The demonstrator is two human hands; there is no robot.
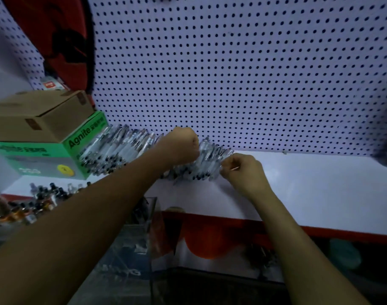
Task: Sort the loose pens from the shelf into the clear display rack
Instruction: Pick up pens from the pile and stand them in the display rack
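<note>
A long heap of loose clear-barrelled pens (pixel 117 150) lies on the white shelf (pixel 309 186) against the pegboard. My left hand (pixel 181 144) reaches into the middle of the heap with curled fingers that grip a bunch of pens. My right hand (pixel 243 170) is at the heap's right end and pinches pens there between thumb and fingers. The clear display rack (pixel 131 243) stands below the shelf edge, under my left forearm, and is partly hidden by it.
A green box (pixel 56 157) with a brown carton (pixel 40 115) on top stands at the shelf's left. Small bottles (pixel 40 201) crowd the lower left. The white pegboard (pixel 232 73) rises behind; the shelf's red front edge (pixel 320 232) runs below.
</note>
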